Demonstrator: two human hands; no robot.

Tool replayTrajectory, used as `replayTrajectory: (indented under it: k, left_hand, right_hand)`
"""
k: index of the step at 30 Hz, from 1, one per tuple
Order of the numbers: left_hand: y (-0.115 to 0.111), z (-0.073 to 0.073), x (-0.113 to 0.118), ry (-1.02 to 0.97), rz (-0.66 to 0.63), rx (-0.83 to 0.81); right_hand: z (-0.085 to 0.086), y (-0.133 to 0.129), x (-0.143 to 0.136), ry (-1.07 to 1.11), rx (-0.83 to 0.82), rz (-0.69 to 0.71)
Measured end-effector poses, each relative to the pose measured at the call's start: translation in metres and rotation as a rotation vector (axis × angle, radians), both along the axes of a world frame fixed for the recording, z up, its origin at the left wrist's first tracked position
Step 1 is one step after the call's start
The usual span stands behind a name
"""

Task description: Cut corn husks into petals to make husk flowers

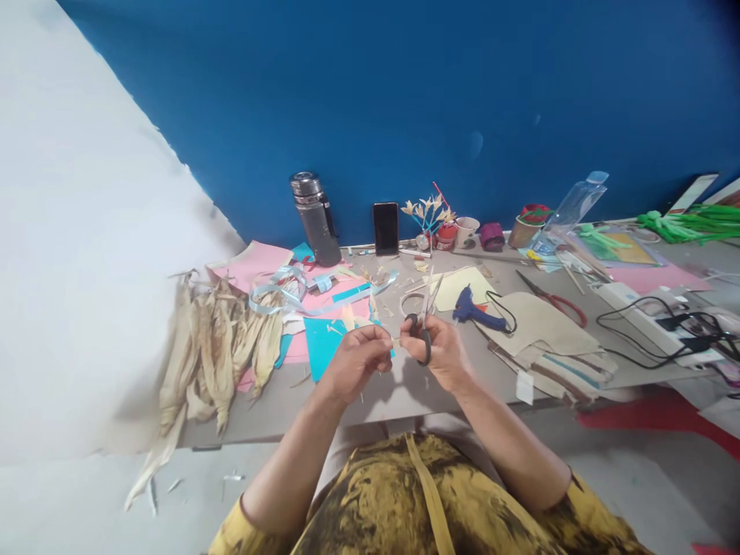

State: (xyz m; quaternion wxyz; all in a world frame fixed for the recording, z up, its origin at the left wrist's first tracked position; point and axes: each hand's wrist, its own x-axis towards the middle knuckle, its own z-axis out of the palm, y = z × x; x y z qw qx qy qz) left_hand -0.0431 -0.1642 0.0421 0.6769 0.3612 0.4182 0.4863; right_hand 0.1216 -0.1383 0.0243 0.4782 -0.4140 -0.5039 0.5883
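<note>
Scissors (pixel 426 337) | in right hand's (pixel 444 351) grip | left hand (pixel 359 359) pinches pale scrap (pixel 395 344), seemingly husk, mostly hidden

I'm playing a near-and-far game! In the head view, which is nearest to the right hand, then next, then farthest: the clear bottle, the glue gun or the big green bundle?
From the right hand:
1. Glue gun: just to its right.
2. Clear bottle: tilted, farther right and back.
3. Big green bundle: at the far right.
</note>
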Motion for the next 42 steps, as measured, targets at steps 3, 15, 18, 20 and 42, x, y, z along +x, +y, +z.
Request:
replayTrajectory:
  k: [3, 15, 18, 20, 42]
  left_hand:
    - [0.003, -0.001, -0.006, 0.112, 0.151, 0.058]
    - [-0.006, -0.004, 0.001, -0.394, -0.410, -0.379]
    - [-0.011, 0.000, 0.003, -0.417, -0.406, -0.324]
    - [-0.013, 0.001, 0.004, -0.397, -0.366, -0.283]
    - [-0.022, 0.010, 0.010, 0.032, 0.188, 0.020]
  right_hand:
    - [-0.004, 0.004, 0.002, 0.014, 0.019, -0.076]
    - [0.019, 0.009, 0.019, -0.112, 0.290, 0.244]
    - [0.022, 0.011, 0.021, -0.168, 0.370, 0.265]
    - [0.022, 0.012, 0.022, -0.182, 0.398, 0.240]
    - [0.007, -0.002, 0.024, -0.269, 0.259, 0.172]
